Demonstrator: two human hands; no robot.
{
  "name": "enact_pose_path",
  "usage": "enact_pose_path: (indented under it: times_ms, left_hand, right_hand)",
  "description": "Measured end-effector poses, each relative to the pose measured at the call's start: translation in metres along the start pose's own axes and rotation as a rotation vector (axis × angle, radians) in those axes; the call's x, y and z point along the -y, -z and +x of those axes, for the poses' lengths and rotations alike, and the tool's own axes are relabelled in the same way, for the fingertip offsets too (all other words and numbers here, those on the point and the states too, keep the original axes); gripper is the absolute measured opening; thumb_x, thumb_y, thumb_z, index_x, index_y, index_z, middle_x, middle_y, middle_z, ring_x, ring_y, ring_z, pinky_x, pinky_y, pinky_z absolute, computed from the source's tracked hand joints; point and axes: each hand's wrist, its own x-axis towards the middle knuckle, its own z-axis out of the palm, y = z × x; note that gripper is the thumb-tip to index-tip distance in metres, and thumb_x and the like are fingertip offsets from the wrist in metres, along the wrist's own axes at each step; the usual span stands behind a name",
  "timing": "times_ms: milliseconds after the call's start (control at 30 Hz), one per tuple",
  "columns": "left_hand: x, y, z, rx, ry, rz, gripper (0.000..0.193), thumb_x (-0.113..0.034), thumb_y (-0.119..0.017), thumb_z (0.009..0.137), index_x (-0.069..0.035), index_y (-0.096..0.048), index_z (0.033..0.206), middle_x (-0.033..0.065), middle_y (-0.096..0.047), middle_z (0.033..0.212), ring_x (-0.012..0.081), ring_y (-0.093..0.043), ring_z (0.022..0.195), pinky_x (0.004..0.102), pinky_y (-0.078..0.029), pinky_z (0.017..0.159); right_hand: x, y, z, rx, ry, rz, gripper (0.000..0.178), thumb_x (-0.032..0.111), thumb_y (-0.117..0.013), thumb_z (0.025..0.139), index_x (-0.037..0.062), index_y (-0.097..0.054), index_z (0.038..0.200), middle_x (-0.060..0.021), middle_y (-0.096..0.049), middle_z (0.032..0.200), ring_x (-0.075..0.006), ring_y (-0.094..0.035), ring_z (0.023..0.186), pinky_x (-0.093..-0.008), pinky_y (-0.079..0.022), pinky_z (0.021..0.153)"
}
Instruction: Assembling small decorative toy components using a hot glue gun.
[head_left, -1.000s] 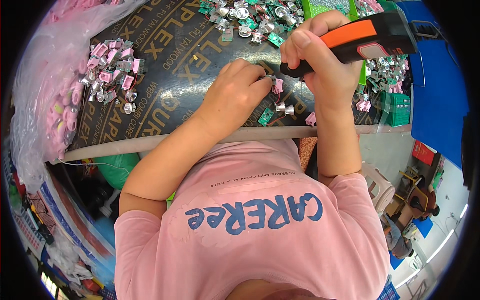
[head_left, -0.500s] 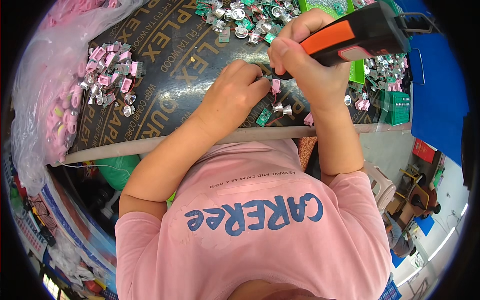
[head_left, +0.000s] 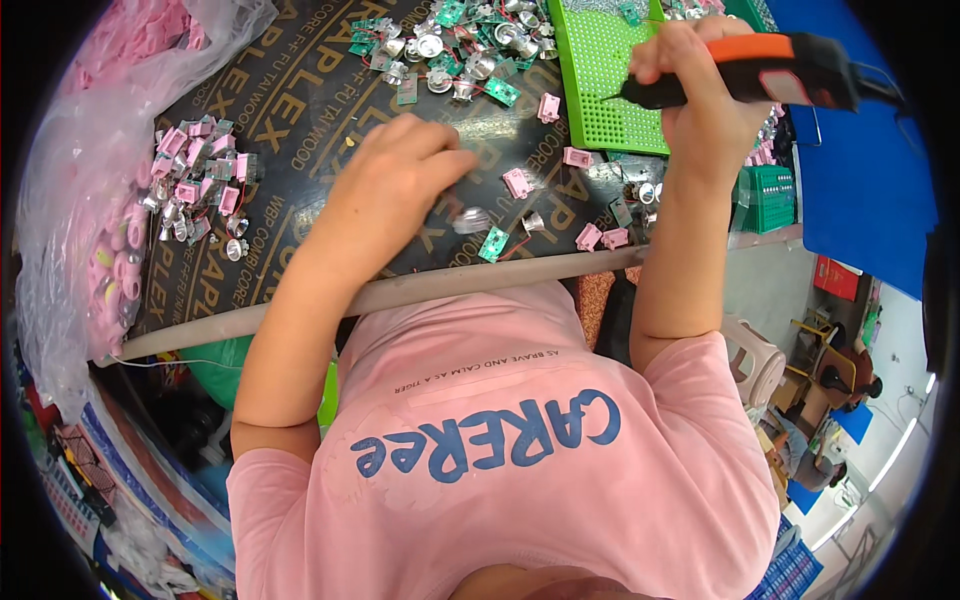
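My right hand (head_left: 710, 95) is wrapped round a black and orange electric screwdriver (head_left: 795, 70). The tool's thin tip is over the bright green perforated tray (head_left: 595, 75). Above the middle of the table, my left hand (head_left: 390, 185) has its fingers curled, their tips smeared by motion. A blurred silver reflector cup (head_left: 470, 220) shows just below those fingers, seemingly joined to a small wired part in them, mostly hidden. Close by lie a green circuit board (head_left: 493, 244), another reflector cup (head_left: 532, 222) and a pink plastic housing (head_left: 517, 183).
Circuit boards with reflector cups (head_left: 465, 50) are heaped at the back. A pile of pink housings with boards (head_left: 205, 170) sits at left, beside a clear plastic bag (head_left: 60, 200) of pink parts. At right stand a dark green container (head_left: 765, 195) and a blue sheet (head_left: 860, 190).
My left hand has pulled leftward, away from the pink housing, with a reflector cup trailing below it. My right hand has swung the screwdriver rightward, from beside my left hand to the green tray.
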Motion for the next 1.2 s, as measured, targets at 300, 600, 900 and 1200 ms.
enact_pose_path:
  times_ms: [300, 600, 900, 1200]
  left_hand:
    - [-0.004, -0.012, 0.01, -0.18, -0.002, -0.049, 0.029, -0.003, -0.077, 0.082, -0.002, -0.069, 0.111, 0.0132, -0.07, 0.114, 0.036, -0.065, 0.106, 0.0457, -0.055, 0.093]
    - [-0.019, -0.026, -0.001, -0.171, 0.105, 0.077, 0.028, -0.004, -0.084, 0.081, -0.003, -0.069, 0.105, 0.0139, -0.07, 0.116, 0.0358, -0.068, 0.106, 0.0446, -0.056, 0.091]
    - [-0.02, -0.029, -0.001, -0.191, 0.115, 0.031, 0.028, 0.003, -0.082, 0.079, -0.002, -0.071, 0.105, 0.0133, -0.071, 0.118, 0.0361, -0.068, 0.104, 0.0449, -0.057, 0.088]
    - [-0.012, -0.038, -0.009, -0.248, 0.035, 0.039, 0.028, 0.005, -0.08, 0.078, -0.002, -0.073, 0.104, 0.0132, -0.071, 0.111, 0.0344, -0.068, 0.099, 0.0426, -0.058, 0.085]
  right_hand:
    - [-0.026, 0.03, 0.005, -0.049, 0.002, 0.037, 0.013, -0.005, -0.074, 0.094, 0.0002, -0.063, 0.09, -0.0106, -0.063, 0.071, -0.0225, -0.063, 0.06, -0.0391, -0.054, 0.061]
    - [-0.028, 0.03, 0.004, -0.051, -0.003, -0.034, 0.012, -0.005, -0.073, 0.093, -0.0003, -0.063, 0.091, -0.0101, -0.063, 0.071, -0.023, -0.063, 0.059, -0.0393, -0.054, 0.062]
    - [-0.017, 0.029, 0.004, -0.063, 0.003, 0.016, 0.009, -0.003, -0.071, 0.095, 0.0007, -0.063, 0.091, -0.0102, -0.061, 0.073, -0.0234, -0.062, 0.062, -0.0418, -0.054, 0.064]
    - [0.01, -0.016, -0.02, 0.211, -0.17, 0.278, 0.019, 0.022, -0.055, 0.103, 0.0098, -0.053, 0.089, -0.0053, -0.054, 0.079, -0.0221, -0.055, 0.068, -0.0451, -0.049, 0.071]
